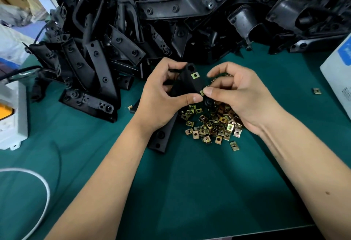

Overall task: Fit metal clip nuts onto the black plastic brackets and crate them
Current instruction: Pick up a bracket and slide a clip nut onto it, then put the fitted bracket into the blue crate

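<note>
Clip nut going onto bracket, both hands busy.
L hand [163, 95] grips black bracket [191, 82] above green mat [190, 182], one clip nut [195, 75] already seated on it; R hand [235, 95] pinches second nut [202, 92] at bracket edge. Loose nuts pile [212, 125] sits under R hand, bracket heap [171, 21] behind.

Bracket heap [171, 21] lies at the table's [190, 182] rear. Nut pile [212, 123] sits before it, beneath both hands. Box [338, 72] right; power strip [11, 116] left.
</note>
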Tool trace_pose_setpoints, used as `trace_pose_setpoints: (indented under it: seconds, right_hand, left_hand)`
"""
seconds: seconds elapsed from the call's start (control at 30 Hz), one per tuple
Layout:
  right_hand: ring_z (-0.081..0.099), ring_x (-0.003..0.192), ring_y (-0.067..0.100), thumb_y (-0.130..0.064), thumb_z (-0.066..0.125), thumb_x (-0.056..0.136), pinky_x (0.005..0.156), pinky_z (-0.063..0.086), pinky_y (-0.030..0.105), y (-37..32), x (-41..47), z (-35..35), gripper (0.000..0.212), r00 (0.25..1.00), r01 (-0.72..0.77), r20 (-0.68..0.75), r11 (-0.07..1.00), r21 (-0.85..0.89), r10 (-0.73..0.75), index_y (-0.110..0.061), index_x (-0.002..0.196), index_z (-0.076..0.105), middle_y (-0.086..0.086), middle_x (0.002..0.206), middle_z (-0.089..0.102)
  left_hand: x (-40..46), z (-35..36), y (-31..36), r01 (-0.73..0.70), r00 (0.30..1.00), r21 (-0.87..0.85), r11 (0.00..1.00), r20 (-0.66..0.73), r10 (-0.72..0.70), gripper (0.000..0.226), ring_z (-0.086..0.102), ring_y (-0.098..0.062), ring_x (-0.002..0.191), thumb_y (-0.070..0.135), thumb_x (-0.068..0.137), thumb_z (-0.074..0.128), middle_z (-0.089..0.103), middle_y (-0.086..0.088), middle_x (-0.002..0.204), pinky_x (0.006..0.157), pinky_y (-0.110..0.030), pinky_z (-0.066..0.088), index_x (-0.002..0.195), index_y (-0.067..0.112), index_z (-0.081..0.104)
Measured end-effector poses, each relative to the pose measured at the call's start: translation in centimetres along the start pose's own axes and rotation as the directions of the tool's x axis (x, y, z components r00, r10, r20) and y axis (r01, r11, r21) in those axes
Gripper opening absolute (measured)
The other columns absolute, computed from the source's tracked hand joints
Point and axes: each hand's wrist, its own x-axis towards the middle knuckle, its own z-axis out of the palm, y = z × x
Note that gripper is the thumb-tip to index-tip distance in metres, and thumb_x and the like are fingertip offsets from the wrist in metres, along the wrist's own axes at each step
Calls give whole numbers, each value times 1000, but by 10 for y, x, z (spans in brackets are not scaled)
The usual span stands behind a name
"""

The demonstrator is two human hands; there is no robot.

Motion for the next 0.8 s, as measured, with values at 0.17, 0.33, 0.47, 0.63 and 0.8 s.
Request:
trace_pose_setpoints:
  seconds: [0.17, 0.33, 0.47, 0.63, 0.8]
  right_hand:
    - [71, 77, 12, -22, 75, 94, 76, 59, 31, 4, -2, 12, 5, 984, 72, -154, 993, -97, -86, -19, 94, 79, 3, 82, 77]
    - [71, 84, 2, -35, 88, 79, 73, 51, 12, 4, -3, 15, 20, 972, 162, -102, 917, -365, -212, -27, 96, 78, -13, 84, 76]
    - [70, 83, 4, -35, 90, 75, 74, 53, 18, 4, -6, 18, 20, 969, 153, -125, 912, -379, -215, -30, 89, 77, -12, 83, 75]
    - [68, 79, 3, -35, 89, 77, 72, 54, 18, 0, -10, 24, 18, 955, 162, -162, 895, -416, -248, -25, 88, 78, -12, 79, 74]
    - [66, 80, 7, -34, 85, 83, 74, 53, 23, -8, -19, 24, 18, 945, 168, -179, 874, -455, -275, -20, 90, 77, -10, 83, 72]
  left_hand:
    - [1, 9, 1, 17, 994, 42, 999, -108, -13, 61, 69, -22, 105, 20, 75, 93, 72, -3, 113, 93, -39, 58, 125, 21, 58]
    - [0, 15, 6, 90, 985, -89, 992, -140, -102, 28, 64, -6, 94, 13, 94, 75, 70, 8, 101, 91, -27, 53, 120, 16, 64]
    - [1, 18, 8, 96, 965, -154, 983, -227, -130, 8, 54, 7, 73, 16, 105, 59, 63, 23, 77, 72, -10, 44, 101, 12, 65]
    - [-1, 18, 18, 96, 970, -107, 990, -215, -117, 18, 58, -1, 84, 22, 104, 62, 64, 7, 87, 78, -13, 46, 104, 6, 72]
    - [1, 22, 38, 140, 973, -189, 972, -155, -171, 35, 46, -20, 78, 24, 103, 64, 48, -11, 83, 72, -27, 42, 102, -12, 62]
